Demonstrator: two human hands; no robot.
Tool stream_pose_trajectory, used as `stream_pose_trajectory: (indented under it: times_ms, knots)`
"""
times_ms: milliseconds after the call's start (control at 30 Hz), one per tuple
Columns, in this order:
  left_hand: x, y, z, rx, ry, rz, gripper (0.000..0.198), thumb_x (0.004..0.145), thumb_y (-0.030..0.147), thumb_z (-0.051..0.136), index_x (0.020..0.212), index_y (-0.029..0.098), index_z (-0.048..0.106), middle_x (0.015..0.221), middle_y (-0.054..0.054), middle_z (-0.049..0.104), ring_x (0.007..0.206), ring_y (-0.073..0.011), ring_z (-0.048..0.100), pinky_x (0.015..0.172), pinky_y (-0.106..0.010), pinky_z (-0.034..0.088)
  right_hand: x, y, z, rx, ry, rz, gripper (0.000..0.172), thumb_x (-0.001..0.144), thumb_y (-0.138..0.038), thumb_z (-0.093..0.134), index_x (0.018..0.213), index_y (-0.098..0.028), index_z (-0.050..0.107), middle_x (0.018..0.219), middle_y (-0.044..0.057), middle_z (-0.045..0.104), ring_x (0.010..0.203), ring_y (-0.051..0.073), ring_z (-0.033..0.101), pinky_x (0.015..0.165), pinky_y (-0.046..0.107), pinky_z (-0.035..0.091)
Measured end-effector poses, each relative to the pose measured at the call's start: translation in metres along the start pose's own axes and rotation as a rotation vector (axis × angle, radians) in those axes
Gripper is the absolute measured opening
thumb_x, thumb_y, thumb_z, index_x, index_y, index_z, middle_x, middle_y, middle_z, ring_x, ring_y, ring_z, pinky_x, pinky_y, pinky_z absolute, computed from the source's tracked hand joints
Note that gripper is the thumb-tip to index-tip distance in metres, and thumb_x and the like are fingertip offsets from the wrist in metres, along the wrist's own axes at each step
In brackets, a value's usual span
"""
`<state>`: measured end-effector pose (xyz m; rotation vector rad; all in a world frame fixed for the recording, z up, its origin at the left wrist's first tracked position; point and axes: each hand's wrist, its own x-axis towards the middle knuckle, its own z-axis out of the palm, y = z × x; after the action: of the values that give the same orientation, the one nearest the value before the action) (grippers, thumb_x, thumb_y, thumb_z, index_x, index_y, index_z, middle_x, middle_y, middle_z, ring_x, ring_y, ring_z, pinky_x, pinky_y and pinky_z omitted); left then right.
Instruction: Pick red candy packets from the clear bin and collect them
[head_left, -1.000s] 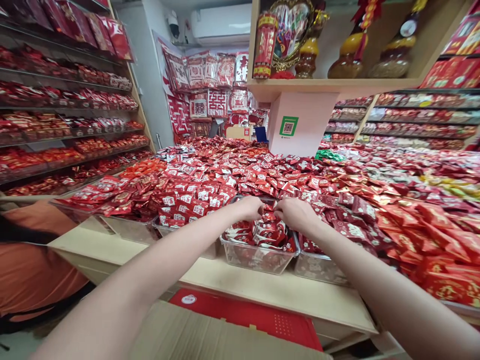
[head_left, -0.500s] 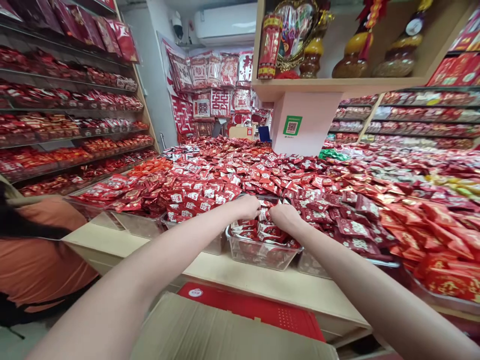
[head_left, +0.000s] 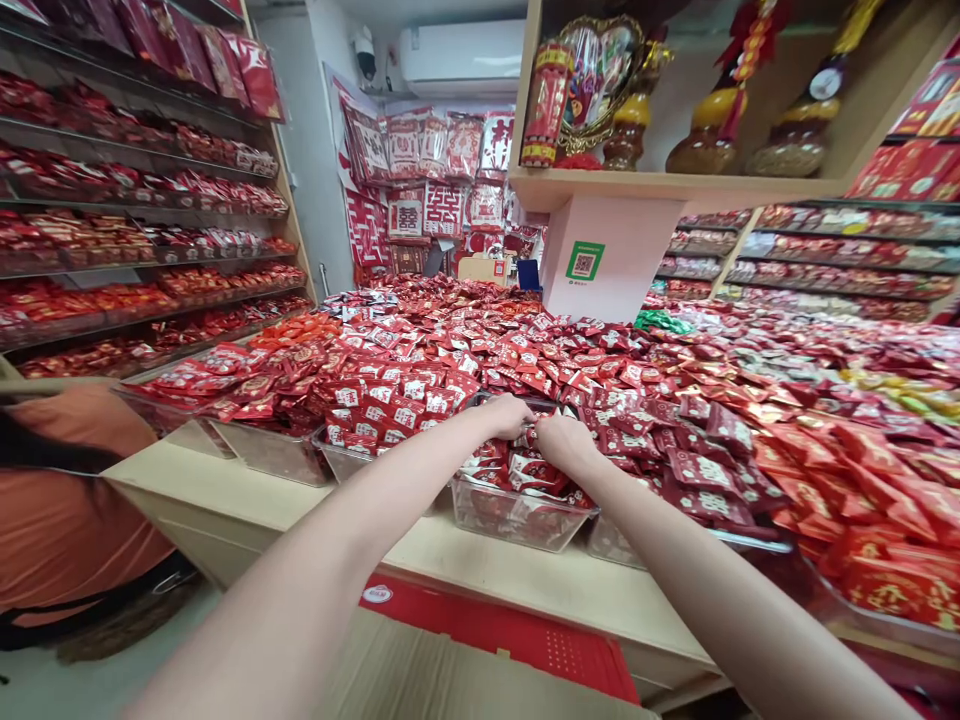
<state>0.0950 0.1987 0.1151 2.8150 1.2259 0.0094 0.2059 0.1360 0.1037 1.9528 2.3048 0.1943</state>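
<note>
My left hand [head_left: 510, 416] and my right hand [head_left: 566, 443] reach into a clear plastic bin [head_left: 517, 518] at the counter's front edge. Small red-and-white wrapped packets [head_left: 534, 470] fill the front of this bin, standing in rows. Both hands are closed and nearly meet above the packets, toward the back of the bin. My fingertips point away from me, so what they grip is hidden. Dark maroon packets [head_left: 705, 470] lie just right of my right hand, and red packets with white print [head_left: 375, 415] lie left of my left hand.
Heaps of packets cover the counter behind. Bright red packets [head_left: 892, 560] fill a bin at right. An overhanging shelf [head_left: 675, 185] with bottles stands beyond. A cardboard box [head_left: 420, 670] is below the counter edge [head_left: 480, 565]. At left is a person in an orange top [head_left: 75, 500].
My hands have come slightly closer together over the bin, the left moving a little right. The view has shifted slightly. The person at left has moved a little toward the frame's edge.
</note>
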Motion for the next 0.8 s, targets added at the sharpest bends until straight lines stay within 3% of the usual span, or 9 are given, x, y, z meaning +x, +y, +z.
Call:
stream_pose_trajectory:
  times_ms: [167, 333, 467, 667, 800]
  knots:
    - [-0.005, -0.01, -0.014, 0.031, -0.021, -0.033, 0.032, 0.062, 0.019, 0.057, 0.093, 0.026, 0.062, 0.088, 0.0, 0.064, 0.082, -0.0141, 0.056, 0.073, -0.019, 0.039, 0.0, 0.0, 0.0, 0.013, 0.063, 0.005, 0.03, 0.08, -0.014, 0.035, 0.091, -0.011, 0.062, 0.089, 0.018, 0.064, 0.086, 0.022, 0.06, 0.071, 0.031, 0.045]
    - [-0.025, -0.013, -0.028, 0.129, -0.092, -0.062, 0.019, 0.066, 0.023, 0.055, 0.081, 0.019, 0.065, 0.078, -0.004, 0.065, 0.073, -0.0164, 0.056, 0.067, -0.022, 0.04, 0.0, 0.0, 0.0, 0.023, 0.048, 0.021, 0.028, 0.079, -0.016, 0.037, 0.09, -0.012, 0.062, 0.088, 0.017, 0.064, 0.085, 0.024, 0.06, 0.068, 0.032, 0.046]
    - [-0.043, -0.009, -0.029, 0.193, -0.148, -0.032, 0.018, 0.07, 0.024, 0.05, 0.078, 0.017, 0.065, 0.074, -0.006, 0.064, 0.067, -0.0167, 0.056, 0.061, -0.023, 0.039, -0.003, 0.002, -0.002, 0.033, 0.059, 0.03, 0.026, 0.078, -0.02, 0.04, 0.089, -0.012, 0.063, 0.088, 0.016, 0.064, 0.083, 0.025, 0.06, 0.066, 0.032, 0.046]
    - [-0.058, -0.009, -0.029, 0.245, -0.135, -0.01, 0.013, 0.066, 0.024, 0.056, 0.071, 0.015, 0.063, 0.077, -0.009, 0.062, 0.074, -0.02, 0.055, 0.064, -0.025, 0.038, -0.015, 0.006, -0.008, 0.043, 0.061, 0.006, 0.029, 0.08, -0.026, 0.037, 0.089, -0.014, 0.062, 0.088, 0.014, 0.063, 0.084, 0.022, 0.059, 0.067, 0.029, 0.044]
    - [-0.063, -0.008, -0.029, 0.225, -0.123, 0.018, 0.013, 0.066, 0.018, 0.055, 0.077, 0.016, 0.061, 0.082, -0.007, 0.06, 0.078, -0.0187, 0.054, 0.065, -0.024, 0.038, -0.021, 0.009, -0.008, 0.109, 0.029, -0.076, 0.025, 0.077, -0.028, 0.041, 0.086, -0.018, 0.063, 0.087, 0.01, 0.064, 0.082, 0.02, 0.059, 0.065, 0.026, 0.042]
